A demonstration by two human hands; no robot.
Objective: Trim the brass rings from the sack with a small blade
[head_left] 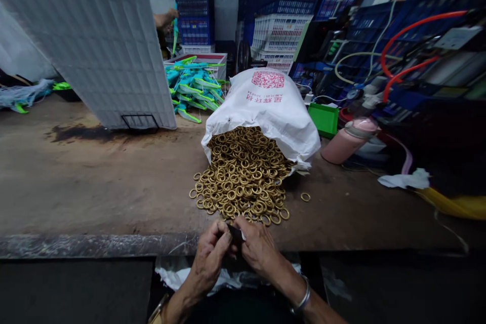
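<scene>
At the table's front edge, my left hand (213, 249) is closed, thumb pressed against the bent fingers; what it pinches, if anything, is hidden. Beside it my right hand (260, 244) is closed around a small black flat piece (234, 232), which spans the gap between both hands. A bit of white shows by my right index finger. Its exact kind cannot be made out. Just beyond my fingers lies a heap of brass-coloured rings (243, 182), spilling from the mouth of a white woven sack (261, 106) with red print. One loose ring (305, 197) lies to the right.
A tall pale ribbed panel (114, 50) stands at left. Behind it are turquoise and green plastic pieces (195, 86) and another person's hand (166, 18). On the right are a pink bottle (347, 142), a green tray (322, 119) and red hoses (391, 50). Crates (193, 10) are stacked behind.
</scene>
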